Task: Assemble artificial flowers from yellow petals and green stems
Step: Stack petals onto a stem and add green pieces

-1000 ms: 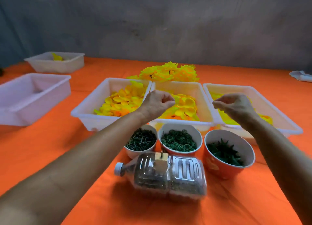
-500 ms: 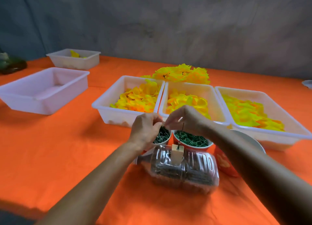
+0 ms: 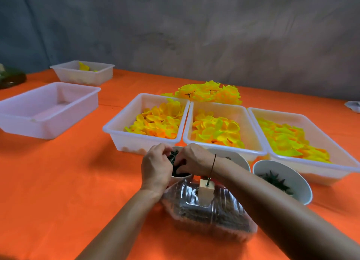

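Note:
Both hands meet over the left white cup (image 3: 176, 177) of small dark green stem pieces (image 3: 172, 155). My left hand (image 3: 156, 165) curls round the cup's left side, fingers pinching into the pieces. My right hand (image 3: 194, 159) reaches in from the right, fingertips among the same pieces. What each finger pinches is hidden. Three white trays (image 3: 118, 132) behind hold loose yellow petals (image 3: 157, 121). Finished yellow flowers (image 3: 208, 92) lie piled behind the trays. A thin wire spike (image 3: 212, 167) stands upright in a wooden block (image 3: 205, 190) on a clear bottle (image 3: 208, 215) lying on its side.
Two more cups stand right of the hands: one (image 3: 236, 159) mostly hidden by my right wrist, one (image 3: 282, 178) with dark green star-shaped pieces. A large white tub (image 3: 46, 109) and a smaller one (image 3: 83, 72) sit at the left on the orange cloth (image 3: 68, 181).
Both hands came down from over the petal trays to the left cup and now dig into its green pieces. The camera has swung left and lower.

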`<state>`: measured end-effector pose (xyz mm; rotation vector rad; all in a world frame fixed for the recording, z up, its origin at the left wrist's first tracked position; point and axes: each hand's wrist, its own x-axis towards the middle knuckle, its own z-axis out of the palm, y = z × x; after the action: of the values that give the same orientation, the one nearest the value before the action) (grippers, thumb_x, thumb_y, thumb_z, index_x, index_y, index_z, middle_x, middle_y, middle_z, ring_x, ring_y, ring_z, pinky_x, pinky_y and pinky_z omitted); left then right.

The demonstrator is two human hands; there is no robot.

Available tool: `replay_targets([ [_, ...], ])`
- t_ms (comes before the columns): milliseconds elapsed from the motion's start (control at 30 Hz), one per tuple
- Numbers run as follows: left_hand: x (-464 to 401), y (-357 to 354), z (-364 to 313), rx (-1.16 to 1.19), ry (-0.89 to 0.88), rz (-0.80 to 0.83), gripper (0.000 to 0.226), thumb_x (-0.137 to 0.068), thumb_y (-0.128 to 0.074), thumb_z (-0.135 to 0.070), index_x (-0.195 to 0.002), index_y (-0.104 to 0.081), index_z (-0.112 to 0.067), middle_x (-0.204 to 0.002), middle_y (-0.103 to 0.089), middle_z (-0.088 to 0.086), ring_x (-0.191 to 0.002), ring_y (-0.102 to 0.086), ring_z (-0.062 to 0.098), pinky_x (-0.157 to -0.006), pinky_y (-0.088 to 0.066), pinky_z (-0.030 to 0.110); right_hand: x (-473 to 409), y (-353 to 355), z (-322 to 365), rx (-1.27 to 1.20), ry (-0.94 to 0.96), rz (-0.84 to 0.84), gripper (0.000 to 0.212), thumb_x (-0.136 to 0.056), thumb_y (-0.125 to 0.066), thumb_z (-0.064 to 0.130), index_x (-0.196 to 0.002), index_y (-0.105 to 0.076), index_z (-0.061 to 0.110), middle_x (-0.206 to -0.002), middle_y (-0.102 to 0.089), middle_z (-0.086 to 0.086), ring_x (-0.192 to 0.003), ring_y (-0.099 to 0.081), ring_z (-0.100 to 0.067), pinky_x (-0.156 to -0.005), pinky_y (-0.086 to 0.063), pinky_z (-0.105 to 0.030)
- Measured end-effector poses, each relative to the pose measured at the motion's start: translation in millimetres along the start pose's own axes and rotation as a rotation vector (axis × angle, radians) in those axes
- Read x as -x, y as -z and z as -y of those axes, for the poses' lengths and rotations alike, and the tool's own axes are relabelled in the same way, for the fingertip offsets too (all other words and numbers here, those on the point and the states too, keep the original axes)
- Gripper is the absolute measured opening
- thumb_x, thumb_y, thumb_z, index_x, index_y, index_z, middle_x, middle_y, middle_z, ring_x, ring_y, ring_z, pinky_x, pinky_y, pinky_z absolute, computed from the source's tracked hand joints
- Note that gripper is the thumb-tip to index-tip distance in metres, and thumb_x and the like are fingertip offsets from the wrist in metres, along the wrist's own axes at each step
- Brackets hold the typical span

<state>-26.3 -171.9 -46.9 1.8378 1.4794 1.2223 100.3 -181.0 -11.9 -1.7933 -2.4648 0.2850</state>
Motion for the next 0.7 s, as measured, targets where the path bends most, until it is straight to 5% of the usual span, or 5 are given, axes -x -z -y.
replay_targets([
  [100,1.4,-2.2,-0.2,0.012,0.006,0.010,0.031,-0.080,-0.047,0.010,-0.093,-0.070,-0.006,-0.096,-0.070,0.011,-0.093,-0.062,0.028,-0.077,-0.043,0.027,0.2,-2.2,-3.2,-0.062,-0.006,-0.054,0.014,-0.079,-0.068,0.012,-0.090,-0.076,0.011,-0.085,-0.070,-0.007,-0.069,-0.047,-0.008,-0.050,-0.027,-0.007],
  [367,0.4,2.1,-0.9,0.083,0.052,-0.002,0.030,-0.080,-0.048,0.010,-0.088,-0.071,-0.008,-0.091,-0.070,0.008,-0.089,-0.062,0.024,-0.076,-0.042,0.022,0.0,-4.3,-9.1,-0.282,-0.005,-0.203,0.010,-0.071,-0.074,0.003,-0.080,-0.076,0.007,-0.077,-0.072,-0.006,-0.054,-0.049,0.004,-0.054,-0.034,-0.002],
  [533,4.2,5.7,-3.9,0.164,0.081,-0.020,0.031,-0.080,-0.048,0.010,-0.083,-0.069,-0.011,-0.080,-0.066,0.001,-0.085,-0.063,0.021,-0.079,-0.047,0.026,13.6,7.6,-11.3,-0.696,-0.041,-0.284,0.005,-0.080,-0.070,0.001,-0.079,-0.072,0.006,-0.062,-0.065,0.001,-0.053,-0.056,0.002,-0.056,-0.044,-0.016],
  [700,7.7,10.7,-13.7,0.330,0.022,-0.045,0.024,-0.086,-0.056,0.003,-0.086,-0.071,-0.015,-0.081,-0.069,-0.001,-0.084,-0.065,0.017,-0.081,-0.052,0.029,36.0,22.5,-16.6,-1.039,0.012,-0.317,0.010,-0.087,-0.063,0.003,-0.089,-0.067,-0.005,-0.078,-0.067,-0.019,-0.062,-0.059,-0.013,-0.061,-0.048,-0.023],
])
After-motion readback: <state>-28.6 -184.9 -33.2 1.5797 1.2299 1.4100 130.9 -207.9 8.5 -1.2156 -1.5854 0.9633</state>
